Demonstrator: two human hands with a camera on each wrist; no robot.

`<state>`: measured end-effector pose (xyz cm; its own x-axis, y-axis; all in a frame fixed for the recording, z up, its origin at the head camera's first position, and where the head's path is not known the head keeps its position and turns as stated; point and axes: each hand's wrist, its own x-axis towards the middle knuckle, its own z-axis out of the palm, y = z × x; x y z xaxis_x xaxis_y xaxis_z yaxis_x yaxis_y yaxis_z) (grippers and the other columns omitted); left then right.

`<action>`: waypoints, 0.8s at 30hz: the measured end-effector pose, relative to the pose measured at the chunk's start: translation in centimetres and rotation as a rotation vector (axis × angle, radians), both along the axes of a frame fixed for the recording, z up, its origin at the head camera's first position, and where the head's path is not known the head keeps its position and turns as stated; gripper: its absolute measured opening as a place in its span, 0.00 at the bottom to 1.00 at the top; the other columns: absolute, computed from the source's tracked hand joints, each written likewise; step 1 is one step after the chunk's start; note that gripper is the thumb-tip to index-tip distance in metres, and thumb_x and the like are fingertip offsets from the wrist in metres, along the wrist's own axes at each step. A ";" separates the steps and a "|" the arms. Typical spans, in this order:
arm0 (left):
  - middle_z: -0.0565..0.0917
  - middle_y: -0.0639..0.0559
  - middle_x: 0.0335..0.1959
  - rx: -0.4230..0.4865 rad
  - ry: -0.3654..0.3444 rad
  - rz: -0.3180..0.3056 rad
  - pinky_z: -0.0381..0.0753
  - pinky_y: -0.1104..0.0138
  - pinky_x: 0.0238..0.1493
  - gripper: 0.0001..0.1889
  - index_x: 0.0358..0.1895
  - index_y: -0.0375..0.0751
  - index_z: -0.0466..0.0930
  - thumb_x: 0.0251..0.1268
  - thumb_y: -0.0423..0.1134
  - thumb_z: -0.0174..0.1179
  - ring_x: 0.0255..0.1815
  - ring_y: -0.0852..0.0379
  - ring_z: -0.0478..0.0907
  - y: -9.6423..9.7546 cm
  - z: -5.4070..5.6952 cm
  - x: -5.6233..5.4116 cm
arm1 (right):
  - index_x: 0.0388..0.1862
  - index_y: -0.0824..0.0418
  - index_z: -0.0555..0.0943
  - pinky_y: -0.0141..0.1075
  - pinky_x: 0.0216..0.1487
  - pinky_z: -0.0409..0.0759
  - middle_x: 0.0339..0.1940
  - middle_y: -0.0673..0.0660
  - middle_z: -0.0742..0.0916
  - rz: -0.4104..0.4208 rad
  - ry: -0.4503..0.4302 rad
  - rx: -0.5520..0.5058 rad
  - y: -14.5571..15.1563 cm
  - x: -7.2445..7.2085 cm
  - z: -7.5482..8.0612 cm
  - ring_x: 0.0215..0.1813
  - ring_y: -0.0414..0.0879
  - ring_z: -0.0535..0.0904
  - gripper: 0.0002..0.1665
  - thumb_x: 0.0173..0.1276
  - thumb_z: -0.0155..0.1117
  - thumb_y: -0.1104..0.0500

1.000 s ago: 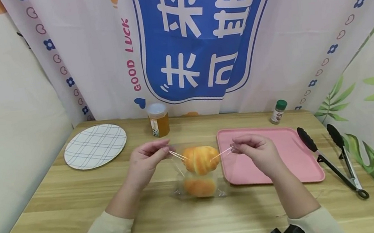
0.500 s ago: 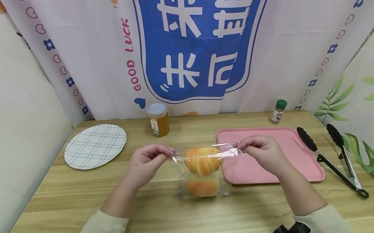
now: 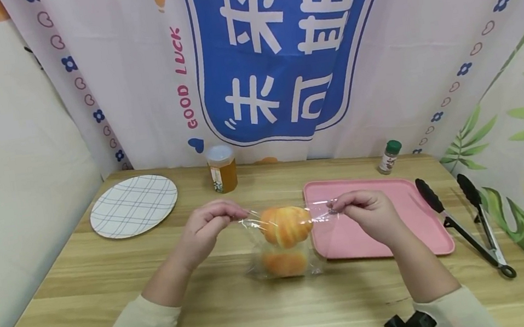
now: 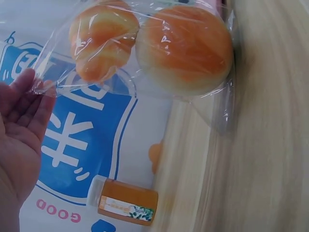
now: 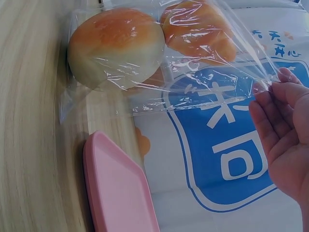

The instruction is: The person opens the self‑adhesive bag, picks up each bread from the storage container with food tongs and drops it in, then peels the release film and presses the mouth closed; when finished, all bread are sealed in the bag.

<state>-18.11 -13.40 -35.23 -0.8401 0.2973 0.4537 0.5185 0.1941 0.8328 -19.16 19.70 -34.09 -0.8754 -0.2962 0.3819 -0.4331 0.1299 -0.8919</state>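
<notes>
A clear plastic bag stands on the table with its top edge stretched between my hands. Inside it a ridged, croissant-like bread sits above a round bun; the left wrist view shows the golden-topped bun larger. My left hand pinches the bag's left top corner between thumb and fingertips. The right top corner is pinched by my right hand, whose thumb and fingers meet on the gathered plastic in the right wrist view.
A pink tray lies to the right, partly behind the bag and right hand. Tongs rest beside it. Along the back are a honey-coloured jar and a green-capped shaker. A checked round plate lies at left.
A second ago cords or narrow folds ran from the hands toward the bread; now the bag's top edge is stretched flat and wide. The right hand has shifted slightly right.
</notes>
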 end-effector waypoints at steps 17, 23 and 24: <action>0.84 0.40 0.37 -0.010 -0.073 0.071 0.84 0.75 0.35 0.03 0.34 0.32 0.84 0.57 0.23 0.66 0.33 0.66 0.79 0.7 0.2 0.1 | 0.39 0.72 0.82 0.27 0.38 0.85 0.30 0.41 0.87 -0.126 -0.131 0.169 -0.3 0.0 0.5 0.35 0.34 0.82 0.10 0.63 0.70 0.65; 0.85 0.40 0.37 0.007 -0.086 0.074 0.83 0.76 0.35 0.03 0.34 0.32 0.83 0.58 0.22 0.64 0.34 0.67 0.80 0.9 0.1 0.0 | 0.35 0.68 0.80 0.28 0.37 0.84 0.30 0.45 0.85 -0.173 -0.159 0.148 -0.5 -0.1 0.4 0.33 0.36 0.81 0.07 0.62 0.70 0.66; 0.85 0.39 0.37 0.024 -0.087 0.070 0.83 0.75 0.35 0.03 0.34 0.31 0.81 0.58 0.22 0.64 0.34 0.67 0.80 0.9 0.0 0.0 | 0.35 0.68 0.79 0.28 0.37 0.84 0.30 0.45 0.85 -0.166 -0.160 0.139 -0.4 -0.1 0.3 0.33 0.36 0.80 0.08 0.62 0.70 0.67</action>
<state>-18.13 -12.47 -35.18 -0.8948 0.2266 0.3848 0.4303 0.2071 0.8786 -19.22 19.26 -33.75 -0.9623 -0.1838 0.2007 -0.2508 0.3129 -0.9161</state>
